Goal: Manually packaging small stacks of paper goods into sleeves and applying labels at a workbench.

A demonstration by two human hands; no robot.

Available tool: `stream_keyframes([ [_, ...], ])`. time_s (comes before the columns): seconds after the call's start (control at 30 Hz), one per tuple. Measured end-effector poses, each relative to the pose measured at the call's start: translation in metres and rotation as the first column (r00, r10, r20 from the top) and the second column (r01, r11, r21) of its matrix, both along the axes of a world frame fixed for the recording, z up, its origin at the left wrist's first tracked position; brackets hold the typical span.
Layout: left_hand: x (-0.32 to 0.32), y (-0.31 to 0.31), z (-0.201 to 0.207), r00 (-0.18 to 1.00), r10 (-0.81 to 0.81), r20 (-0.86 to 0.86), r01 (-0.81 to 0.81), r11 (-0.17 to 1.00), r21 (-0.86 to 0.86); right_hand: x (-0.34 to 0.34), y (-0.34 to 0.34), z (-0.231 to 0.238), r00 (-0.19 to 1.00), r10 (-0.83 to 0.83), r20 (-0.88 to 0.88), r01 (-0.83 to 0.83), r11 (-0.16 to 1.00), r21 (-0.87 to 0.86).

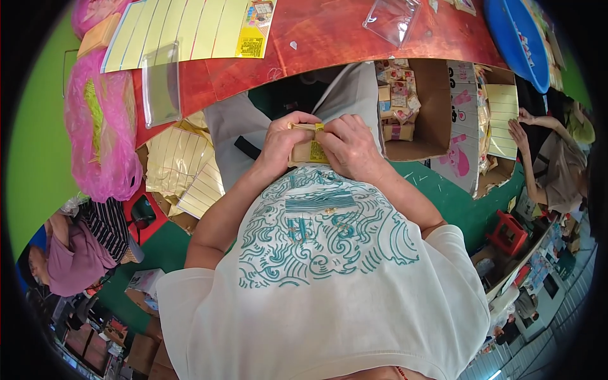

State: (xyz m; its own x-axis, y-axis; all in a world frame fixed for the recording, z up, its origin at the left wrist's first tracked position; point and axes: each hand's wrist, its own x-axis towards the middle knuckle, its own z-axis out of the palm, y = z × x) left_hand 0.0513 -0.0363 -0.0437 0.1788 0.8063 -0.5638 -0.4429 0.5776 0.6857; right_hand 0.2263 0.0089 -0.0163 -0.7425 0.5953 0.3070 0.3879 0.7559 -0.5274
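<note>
In front of my shirt, above my lap, both hands hold a small beige block-shaped packet (301, 153). A yellow printed label lies on the packet's right part. My left hand (277, 144) grips its left side with the fingers curled over the top. On the other side, my right hand (351, 144) pinches the packet's upper right, at the yellow label. The fingertips of both hands nearly meet at the top edge. What the packet contains cannot be made out.
A red table (316, 41) carries a yellow label sheet (183, 31) and two clear plastic cases, one an upright-lying tray (161, 85). A cardboard box (427, 107) of small packets stands right; a pink bag (95, 126) hangs left. Other people work on both sides.
</note>
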Motion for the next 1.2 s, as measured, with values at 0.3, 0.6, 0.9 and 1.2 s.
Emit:
stream_keyframes([
  [0.3, 0.0, 0.001, -0.005, 0.992, 0.098, 0.081, -0.093, 0.994, -0.059, -0.006, -0.009, -0.002, 0.998, -0.002, 0.069, 0.003, 1.0, -0.013],
  [0.6, -0.001, 0.0, -0.006, 0.987, 0.134, 0.086, -0.13, 0.99, -0.045, -0.001, -0.008, 0.005, 0.992, 0.124, 0.034, -0.121, 0.99, -0.072],
  [0.9, 0.0, -0.003, -0.01, 0.982, 0.129, 0.136, -0.128, 0.992, -0.015, 0.005, -0.004, 0.006, 0.99, -0.116, 0.081, 0.118, 0.992, -0.031],
  [1.2, 0.0, 0.002, -0.001, 0.972, 0.165, 0.166, -0.166, 0.986, -0.013, 0.016, 0.006, 0.013, 0.995, 0.001, 0.098, 0.004, 0.999, -0.048],
])
